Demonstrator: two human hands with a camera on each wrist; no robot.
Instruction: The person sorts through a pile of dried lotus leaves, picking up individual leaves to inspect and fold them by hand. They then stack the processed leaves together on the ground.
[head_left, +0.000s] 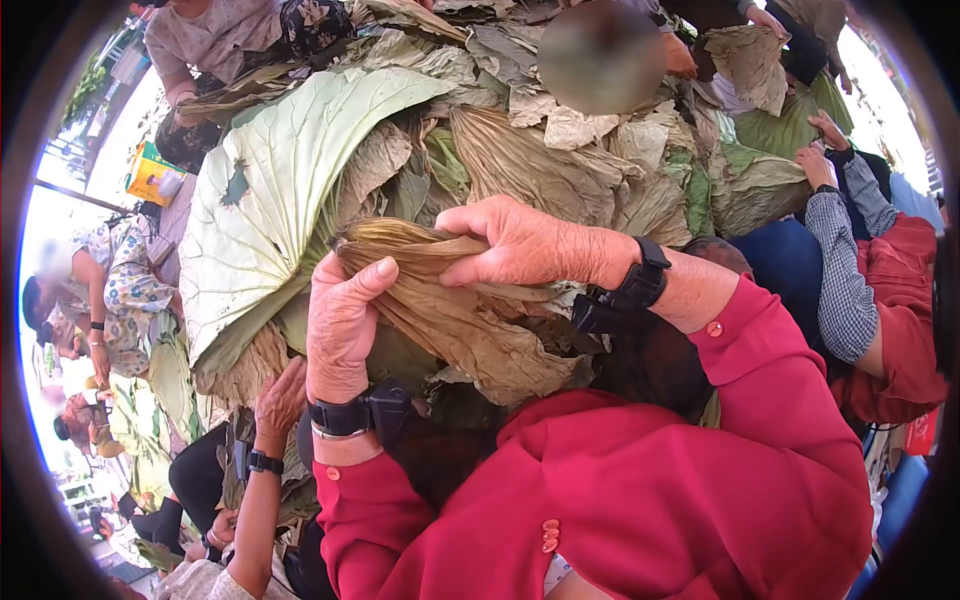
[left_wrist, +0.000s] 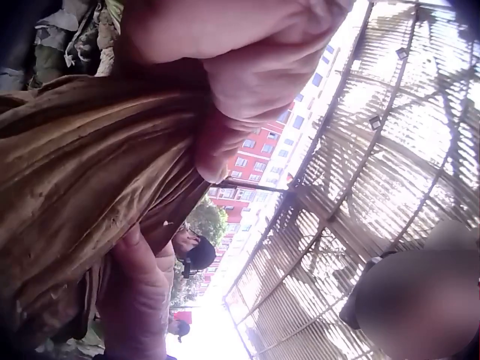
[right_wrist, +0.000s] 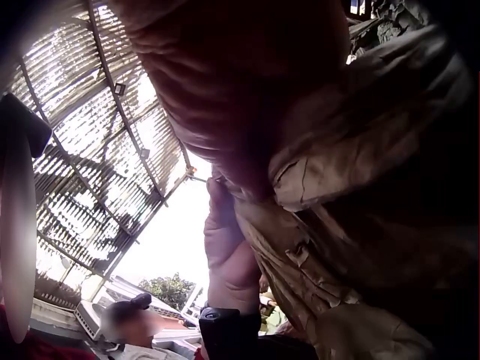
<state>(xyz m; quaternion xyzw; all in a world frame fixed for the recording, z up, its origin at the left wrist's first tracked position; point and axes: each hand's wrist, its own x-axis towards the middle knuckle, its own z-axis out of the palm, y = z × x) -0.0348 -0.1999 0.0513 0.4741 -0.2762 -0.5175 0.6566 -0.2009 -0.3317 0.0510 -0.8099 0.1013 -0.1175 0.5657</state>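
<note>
The left hand [head_left: 342,325] and the right hand [head_left: 525,243] each had the grip clamped on the dry brown leaf [head_left: 465,335], the left with its thumb near the gathered end and the right pinching a fold just to the right of it. The leaf was positioned between the hands, above the near side of the leaf pile [head_left: 655,165], its creased blade fanning out toward the near right. A large pale green leaf [head_left: 285,185] was located on the far left of the hands, its ribbed face exposed and a hole [head_left: 236,184] visible in its left part.
</note>
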